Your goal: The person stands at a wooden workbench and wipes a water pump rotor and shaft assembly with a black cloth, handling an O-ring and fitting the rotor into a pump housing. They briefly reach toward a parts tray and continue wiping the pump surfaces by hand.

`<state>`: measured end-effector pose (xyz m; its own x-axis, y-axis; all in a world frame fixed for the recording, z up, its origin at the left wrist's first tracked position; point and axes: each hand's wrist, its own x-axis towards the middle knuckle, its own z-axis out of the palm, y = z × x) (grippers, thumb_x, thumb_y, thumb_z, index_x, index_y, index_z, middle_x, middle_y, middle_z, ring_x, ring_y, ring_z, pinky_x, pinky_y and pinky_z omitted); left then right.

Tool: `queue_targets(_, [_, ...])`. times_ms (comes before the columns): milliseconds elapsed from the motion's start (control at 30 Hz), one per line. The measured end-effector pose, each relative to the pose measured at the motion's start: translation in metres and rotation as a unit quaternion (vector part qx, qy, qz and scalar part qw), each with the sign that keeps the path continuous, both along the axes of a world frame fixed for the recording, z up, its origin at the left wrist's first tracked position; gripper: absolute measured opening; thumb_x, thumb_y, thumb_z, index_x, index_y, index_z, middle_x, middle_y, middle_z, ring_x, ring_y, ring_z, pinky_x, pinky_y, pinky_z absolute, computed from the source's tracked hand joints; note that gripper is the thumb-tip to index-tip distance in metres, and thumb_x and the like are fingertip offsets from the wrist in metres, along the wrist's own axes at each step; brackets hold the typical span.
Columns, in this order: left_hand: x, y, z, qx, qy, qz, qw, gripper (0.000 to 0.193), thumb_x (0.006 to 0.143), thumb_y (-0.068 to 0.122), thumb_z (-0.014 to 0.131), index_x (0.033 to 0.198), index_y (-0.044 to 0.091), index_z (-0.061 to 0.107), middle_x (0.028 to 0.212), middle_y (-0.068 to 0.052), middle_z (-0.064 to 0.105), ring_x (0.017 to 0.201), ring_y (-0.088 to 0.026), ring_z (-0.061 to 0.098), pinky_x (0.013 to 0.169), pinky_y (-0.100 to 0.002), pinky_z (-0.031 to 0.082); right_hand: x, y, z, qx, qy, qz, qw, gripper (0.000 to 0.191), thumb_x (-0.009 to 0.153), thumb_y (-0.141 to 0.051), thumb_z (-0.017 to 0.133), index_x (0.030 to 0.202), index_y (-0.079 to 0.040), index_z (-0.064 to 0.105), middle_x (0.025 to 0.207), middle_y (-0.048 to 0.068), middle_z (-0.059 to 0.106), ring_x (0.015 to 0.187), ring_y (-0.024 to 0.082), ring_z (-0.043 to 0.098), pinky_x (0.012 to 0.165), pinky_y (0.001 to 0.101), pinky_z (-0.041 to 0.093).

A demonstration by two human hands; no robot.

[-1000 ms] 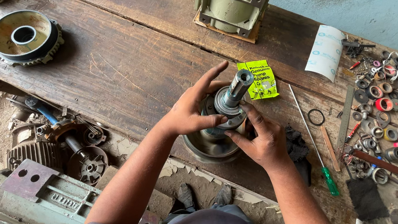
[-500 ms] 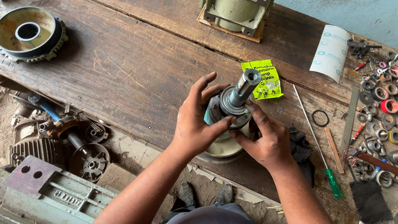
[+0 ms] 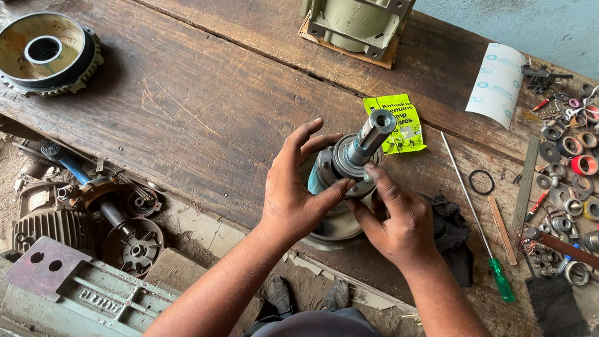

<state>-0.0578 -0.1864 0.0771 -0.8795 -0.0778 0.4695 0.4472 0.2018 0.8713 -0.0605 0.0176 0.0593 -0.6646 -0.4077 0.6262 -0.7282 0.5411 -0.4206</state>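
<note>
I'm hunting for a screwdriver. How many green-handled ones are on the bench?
1: the green-handled screwdriver lies right of the right hand, shaft angled up-left. Others may hide in the parts pile.

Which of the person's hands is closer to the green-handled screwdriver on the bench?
Right. The right hand grips the shaft assembly on the side facing the screwdriver, apart from it. The left hand is on the assembly's far side, farther away.

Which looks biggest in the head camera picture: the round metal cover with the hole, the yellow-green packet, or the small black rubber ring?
1. Round metal cover with a centre hole, clearly largest.
2. Yellow-green packet, partly hidden by the shaft.
3. Small black rubber ring, smallest.
All lie on the wooden bench, so nearness hardly matters.
</note>
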Motion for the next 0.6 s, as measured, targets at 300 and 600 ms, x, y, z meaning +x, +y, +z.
queue_targets(300, [0.0, -0.014, 0.001, -0.004, 0.008, -0.033, 0.999, 0.104, 0.075, 0.015, 0.091, 0.158, 0.005, 0.029, 0.148, -0.017, 0.06, 0.139, -0.029, 0.06, 0.116, -0.042, 0.047, 0.015, 0.031, 0.003, -0.422, -0.473, 0.271, 0.724, 0.098, 0.086, -0.032, 0.085, 0.165, -0.016, 0.028, 0.087, 0.011, 0.062, 0.072, 0.015, 0.055, 0.065, 0.0247, 0.044])
queue_targets(600, [0.035, -0.07, -0.052, 0.044, -0.091, 0.041, 0.994, 0.086, 0.087, 0.012, 0.075, 0.159, 0.005, 0.029, 0.156, -0.018, 0.05, 0.142, -0.031, 0.052, 0.114, -0.045, 0.043, -0.005, 0.096, -0.042, -0.379, -0.432, 0.153, 0.804, 0.102, 0.089, -0.06, 0.076, 0.165, -0.014, 0.027, 0.124, 0.022, 0.059, 0.085, 0.02, 0.055, 0.077, 0.0309, 0.047])
